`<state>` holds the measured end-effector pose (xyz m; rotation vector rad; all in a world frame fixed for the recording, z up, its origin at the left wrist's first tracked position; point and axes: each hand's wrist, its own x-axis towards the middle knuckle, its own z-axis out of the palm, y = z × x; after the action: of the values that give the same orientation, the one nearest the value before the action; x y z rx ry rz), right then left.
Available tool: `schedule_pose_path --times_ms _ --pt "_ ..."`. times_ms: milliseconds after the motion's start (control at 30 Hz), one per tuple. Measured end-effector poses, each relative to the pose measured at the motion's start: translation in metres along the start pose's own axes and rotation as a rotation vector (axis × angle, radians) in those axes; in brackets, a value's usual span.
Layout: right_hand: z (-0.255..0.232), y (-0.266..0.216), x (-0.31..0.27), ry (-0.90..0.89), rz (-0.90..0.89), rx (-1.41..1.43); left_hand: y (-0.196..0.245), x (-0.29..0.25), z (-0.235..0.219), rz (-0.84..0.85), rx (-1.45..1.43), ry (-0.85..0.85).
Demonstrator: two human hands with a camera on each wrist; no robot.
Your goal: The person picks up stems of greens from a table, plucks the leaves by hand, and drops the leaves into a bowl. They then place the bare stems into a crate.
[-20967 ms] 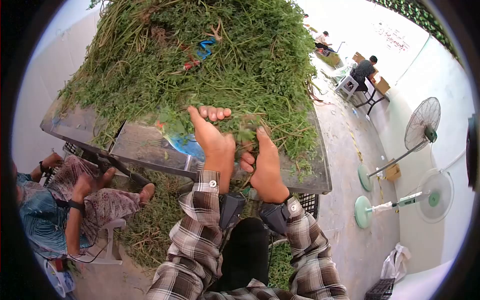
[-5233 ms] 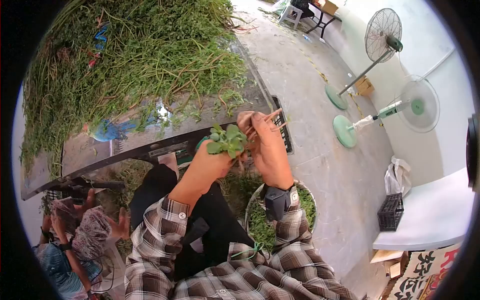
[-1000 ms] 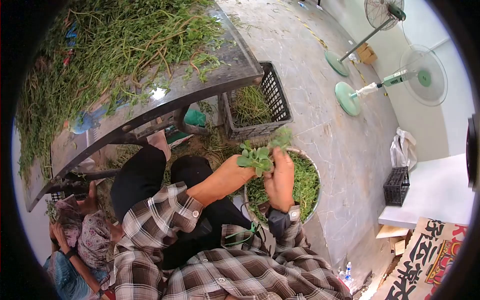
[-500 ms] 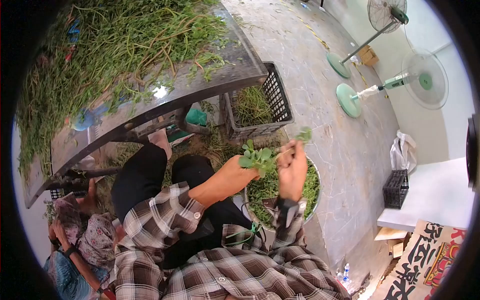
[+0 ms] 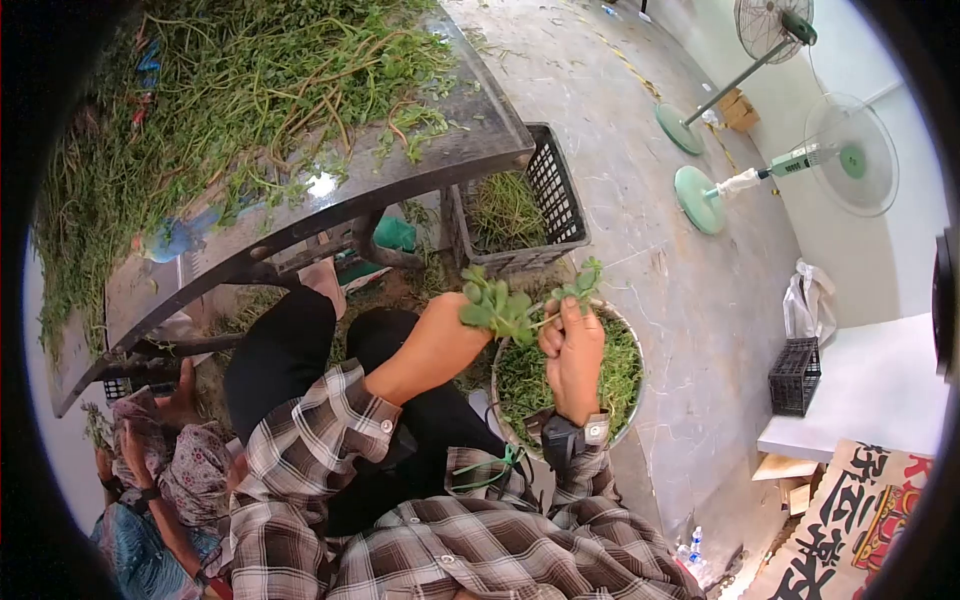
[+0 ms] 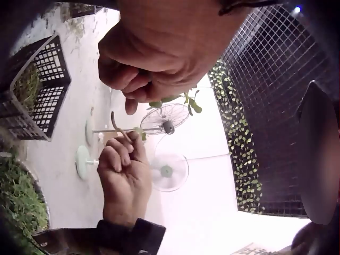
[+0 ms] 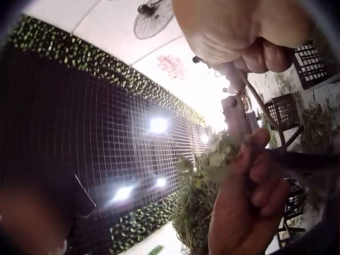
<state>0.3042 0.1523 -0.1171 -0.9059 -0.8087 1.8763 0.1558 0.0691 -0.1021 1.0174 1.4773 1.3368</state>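
My left hand [image 5: 438, 335] grips a small bunch of green sprigs [image 5: 498, 308] with rounded leaves, held above my lap. Just to its right, my right hand [image 5: 577, 362] pinches a single leafy sprig [image 5: 583, 284] between thumb and fingers. In the left wrist view, a bare brownish stem [image 6: 118, 127] sticks out from the right hand's fingertips. The right wrist view shows the bunch's leaves [image 7: 215, 162] beside the left hand's thumb. Below the right hand stands a round tub [image 5: 641, 372] filled with cut greens [image 5: 618, 375].
A table [image 5: 470, 140] heaped with green plants [image 5: 300, 90] fills the upper left. A black crate [image 5: 520, 258] with stems stands at its corner. Another person [image 5: 165, 500] sits at lower left. Two fans [image 5: 697, 200] stand right, near a white counter [image 5: 850, 375].
Earlier, both hands were over the heap on the table; now they are above the tub. In the last half second, the right hand has come slightly back left and down, close to the left-hand bunch.
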Motion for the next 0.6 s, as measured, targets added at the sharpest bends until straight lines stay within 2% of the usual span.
schedule_pose_path --times_ms 67,133,167,267,367,433,467,533,600 --pt "0.009 -0.003 -0.007 -0.021 0.032 -0.134 0.002 -0.003 0.003 0.037 0.099 -0.017" --pt "0.014 -0.003 -0.009 -0.008 0.026 -0.184 0.005 -0.005 0.002 -0.107 0.248 -0.113" --pt "0.014 0.000 -0.009 -0.004 0.018 -0.194 0.005 -0.006 0.003 -0.108 0.247 -0.109" --pt "0.012 0.005 -0.008 -0.001 0.016 -0.207 0.001 -0.007 0.005 -0.178 0.201 -0.174" --pt "0.006 0.012 -0.004 0.000 0.002 -0.216 -0.008 -0.005 0.010 -0.073 0.080 -0.209" --pt "0.002 0.017 -0.001 -0.003 -0.014 -0.220 0.000 -0.006 0.013 -0.133 -0.235 -0.244" --pt "0.001 0.018 0.001 0.012 0.030 -0.187 0.003 -0.005 0.013 -0.133 -0.235 -0.244" --pt "-0.007 0.026 0.008 0.023 0.078 -0.158 0.008 -0.006 0.014 -0.336 -0.228 -0.274" --pt "-0.018 0.033 0.022 0.048 0.086 -0.095 0.009 -0.007 0.017 -0.357 -0.222 -0.273"
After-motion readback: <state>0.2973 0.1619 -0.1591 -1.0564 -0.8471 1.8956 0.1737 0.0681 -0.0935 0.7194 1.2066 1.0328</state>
